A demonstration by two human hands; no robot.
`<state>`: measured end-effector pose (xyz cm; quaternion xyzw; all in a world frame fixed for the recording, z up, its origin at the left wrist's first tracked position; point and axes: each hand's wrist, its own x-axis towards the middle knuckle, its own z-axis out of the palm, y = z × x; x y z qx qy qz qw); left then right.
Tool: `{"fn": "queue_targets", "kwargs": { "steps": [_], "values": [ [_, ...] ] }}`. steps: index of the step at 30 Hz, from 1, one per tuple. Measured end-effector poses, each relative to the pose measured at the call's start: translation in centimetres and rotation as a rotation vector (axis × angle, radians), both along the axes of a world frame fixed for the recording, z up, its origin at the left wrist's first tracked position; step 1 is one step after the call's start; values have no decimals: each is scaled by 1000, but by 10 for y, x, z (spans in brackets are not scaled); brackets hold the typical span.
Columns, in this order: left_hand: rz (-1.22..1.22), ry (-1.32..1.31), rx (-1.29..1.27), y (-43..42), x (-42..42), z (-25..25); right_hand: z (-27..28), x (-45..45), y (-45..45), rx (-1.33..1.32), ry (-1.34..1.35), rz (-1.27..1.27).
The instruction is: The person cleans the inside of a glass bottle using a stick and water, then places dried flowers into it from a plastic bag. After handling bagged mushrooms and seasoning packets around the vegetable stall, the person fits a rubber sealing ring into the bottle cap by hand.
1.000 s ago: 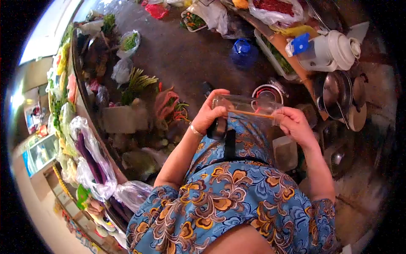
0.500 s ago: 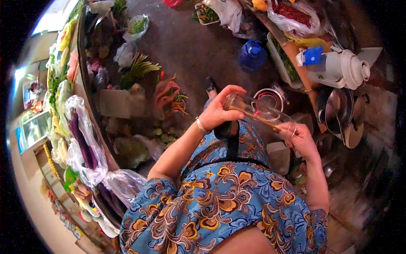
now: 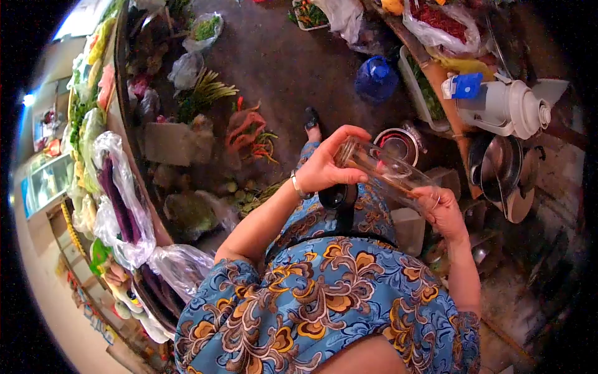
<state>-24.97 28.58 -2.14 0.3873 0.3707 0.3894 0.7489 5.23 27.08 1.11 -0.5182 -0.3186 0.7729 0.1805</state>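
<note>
A clear, long transparent container (image 3: 389,171) is held at a slant in front of my patterned clothing. My left hand (image 3: 329,165) wraps round its upper left end, thumb along the near side. At its lower right end, my right hand (image 3: 441,207) has its fingers bent and pinched together, with a ring showing. A thin brown stick (image 3: 400,184) shows along the container; whether my right fingers grip it or the container's rim is hidden. Beyond the container stands a round metal-rimmed pot (image 3: 398,147).
A blue plastic jug (image 3: 376,78) stands on the floor (image 3: 286,56). To the right are a white flask (image 3: 498,107) and dark pans (image 3: 498,159). Bagged eggplants (image 3: 119,199) lie on the left shelf; red and green peppers (image 3: 263,147) lie on the floor.
The container has tipped from nearly level to slanting down to the right. My right hand has moved lower, and my left hand has shifted slightly right. The view has shifted a little.
</note>
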Motion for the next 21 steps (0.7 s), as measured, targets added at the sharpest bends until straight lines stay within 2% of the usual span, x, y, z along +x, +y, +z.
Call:
{"fn": "queue_targets", "kwargs": {
  "steps": [2,3,5,8,9,11,15,17,18,19,20,21],
  "values": [
    [1,-13,8,0,2,-1,2,2,7,90,-82,178],
    [12,-20,1,-1,2,-2,1,2,8,90,-83,176],
    [22,-28,-8,-1,3,-6,-3,1,11,393,-143,286],
    [40,57,31,-1,2,-10,-3,-8,11,465,-235,187],
    [46,39,8,-1,2,-8,-3,-8,10,466,-234,187],
    [56,24,-14,-2,1,-4,-4,-9,9,262,-229,27],
    [103,-8,-9,-5,4,-1,-8,-16,13,187,-263,-103],
    [120,8,-24,-7,3,-3,-11,-18,12,384,-297,3],
    [134,66,34,-7,2,-7,-9,-19,14,380,-301,-3],
    [146,124,94,-7,1,-8,-3,-20,16,358,-302,107],
    [137,103,63,-8,-1,-8,3,-20,20,336,-302,217],
    [128,100,61,-7,-4,-10,10,-20,23,332,-305,209]
  ]
}}
